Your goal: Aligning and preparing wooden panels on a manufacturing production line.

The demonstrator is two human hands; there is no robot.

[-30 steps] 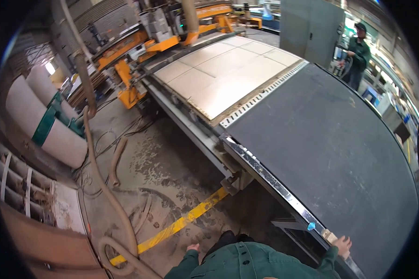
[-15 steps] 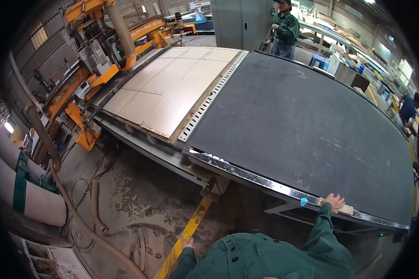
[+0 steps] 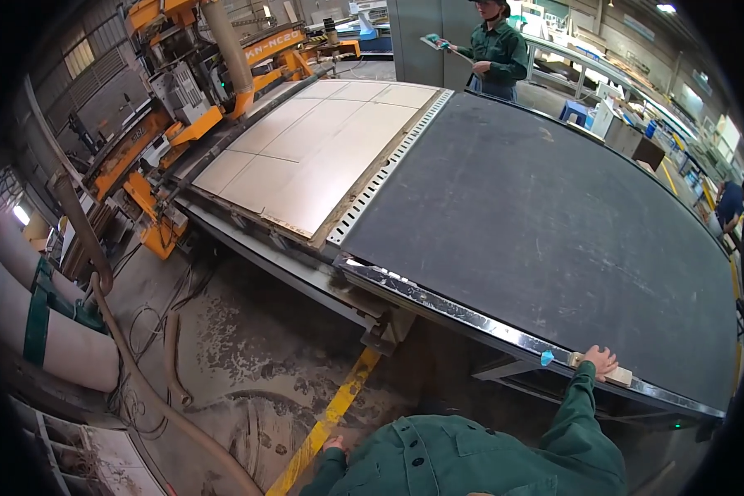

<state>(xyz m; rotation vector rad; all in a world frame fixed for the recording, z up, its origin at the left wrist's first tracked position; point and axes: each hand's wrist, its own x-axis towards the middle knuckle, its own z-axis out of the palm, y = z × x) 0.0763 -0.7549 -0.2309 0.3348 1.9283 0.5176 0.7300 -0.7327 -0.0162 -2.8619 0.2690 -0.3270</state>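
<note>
— What is the right hand (image 3: 601,361) doing at the lower right of the frame?

— It is resting on a small pale wooden block (image 3: 616,376) that is lying on the metal edge rail (image 3: 471,318) of the big worktop (image 3: 554,223). The fingers are lying spread and flat over the block's near end rather than wrapping around it; whether the thumb is gripping underneath cannot be told.

— How is that block likely handling?

— It is looking like a short offcut: light, stiff, dry, and not fragile. On smooth metal it is probably sliding easily, so pinching its long sides between thumb and fingers would be giving a surer hold than pressing on top. A small blue piece (image 3: 546,358) is sitting just beside it on the rail.

— And the left hand (image 3: 335,445)?

— It is hanging low at the bottom centre, over the dusty floor near the yellow floor stripe (image 3: 339,405), touching nothing visible. Its fingers are too small and too hidden by the sleeve to judge.

— What else is lying about?

— Pale cut panels (image 3: 314,153) are covering the upper left part of the bed, next to an orange machine (image 3: 165,124). Another person in green (image 3: 496,50) is standing at the far end, top centre.
</note>
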